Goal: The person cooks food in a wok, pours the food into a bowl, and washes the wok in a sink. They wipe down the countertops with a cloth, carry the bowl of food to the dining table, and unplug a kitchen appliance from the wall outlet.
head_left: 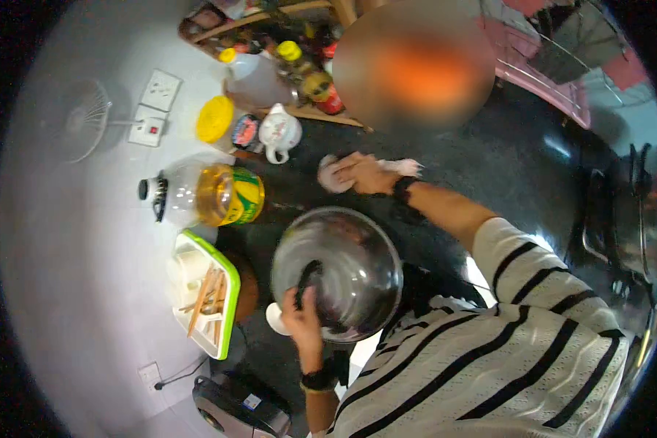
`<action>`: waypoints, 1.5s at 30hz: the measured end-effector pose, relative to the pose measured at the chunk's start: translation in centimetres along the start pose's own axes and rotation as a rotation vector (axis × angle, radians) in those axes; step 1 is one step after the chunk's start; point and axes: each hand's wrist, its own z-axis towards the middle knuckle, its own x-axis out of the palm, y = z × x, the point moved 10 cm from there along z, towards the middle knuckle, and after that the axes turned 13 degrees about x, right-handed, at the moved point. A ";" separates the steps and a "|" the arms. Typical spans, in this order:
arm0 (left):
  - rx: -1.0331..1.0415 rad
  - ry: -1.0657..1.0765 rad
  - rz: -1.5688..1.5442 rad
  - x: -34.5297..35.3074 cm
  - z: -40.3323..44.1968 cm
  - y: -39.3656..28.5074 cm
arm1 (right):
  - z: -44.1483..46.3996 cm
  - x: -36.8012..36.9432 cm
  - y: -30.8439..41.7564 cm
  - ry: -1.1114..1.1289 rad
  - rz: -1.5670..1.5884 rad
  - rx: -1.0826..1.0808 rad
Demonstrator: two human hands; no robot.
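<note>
My right hand (372,175) presses a pale cloth (333,175) against the dark countertop (445,164). Its fingers lie over the cloth, and another bit of light cloth shows beside the wrist. Closer to my body is a large shiny metal bowl (354,266). At its near left side my left hand (301,321) holds the rim, thumb and fingers around the edge. Inside the bowl a dark curved shape shows, perhaps a reflection. A small white round object (277,319) sits beside my left hand, partly covered by it.
Along the wall stand an oil jug (230,195), a white floral teapot (280,131) and a yellow-lidded jar (215,119). A green-rimmed utensil holder (230,299) contains chopsticks. A wooden rack (321,114) carries bottles. A pan (635,219) is at right, a pink rack (547,95) at the back.
</note>
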 end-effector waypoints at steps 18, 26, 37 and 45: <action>0.249 0.151 -0.189 4.1 -0.7 -15.6 | -44.9 -18.5 30.6 -0.612 -1.097 1.146; 0.369 0.420 -0.378 14.1 -4.3 -23.7 | -58.3 -24.7 37.3 -1.161 -1.083 1.263; 0.443 0.720 -0.330 20.7 -6.4 -27.3 | -65.1 -26.1 38.2 -1.406 -0.984 1.870; 0.562 0.768 -0.343 22.7 -9.4 -30.4 | -62.8 -25.6 40.8 -1.291 -1.090 1.471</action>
